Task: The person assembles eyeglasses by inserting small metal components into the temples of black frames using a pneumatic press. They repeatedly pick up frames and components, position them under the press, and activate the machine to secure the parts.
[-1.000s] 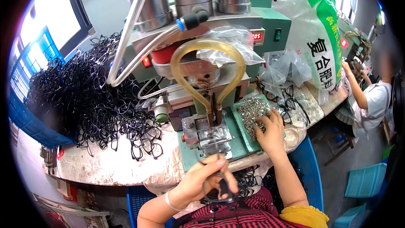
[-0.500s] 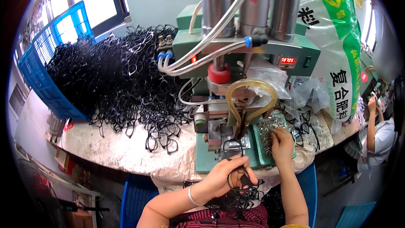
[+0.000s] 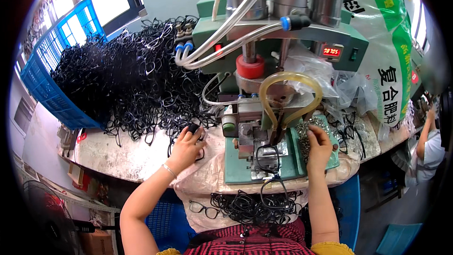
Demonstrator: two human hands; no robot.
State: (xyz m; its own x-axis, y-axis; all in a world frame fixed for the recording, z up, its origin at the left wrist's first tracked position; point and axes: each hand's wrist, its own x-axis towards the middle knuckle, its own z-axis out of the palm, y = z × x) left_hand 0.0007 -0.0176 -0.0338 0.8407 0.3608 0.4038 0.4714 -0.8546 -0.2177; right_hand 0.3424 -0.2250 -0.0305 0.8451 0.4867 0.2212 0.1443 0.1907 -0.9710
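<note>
My left hand (image 3: 185, 150) rests at the near edge of a large heap of black eyeglass frames (image 3: 132, 80), fingers apart and a dark cover on one fingertip. A loose frame lies under those fingers; no firm grip on it shows. My right hand (image 3: 319, 150) is over the green tray (image 3: 333, 159) of small metal pieces (image 3: 306, 134), its thumb and forefinger pinched together; what is between them is too small to make out. One black eyeglass frame (image 3: 278, 164) sits at the green press (image 3: 231, 172), one rim below the tool and the other toward me, with neither hand on it.
More eyeglass frames (image 3: 250, 210) lie on the cloth at my lap. A blue basket (image 3: 66, 108) stands tipped behind the heap. Clear tubes (image 3: 231, 49) loop across the press. A large white-and-green sack (image 3: 389, 61) stands at right. Another person (image 3: 427, 146) sits far right.
My left hand has let go of the frame at the press and moved left and away from me to the heap. My right hand stays at the tray. The view has shifted a little.
</note>
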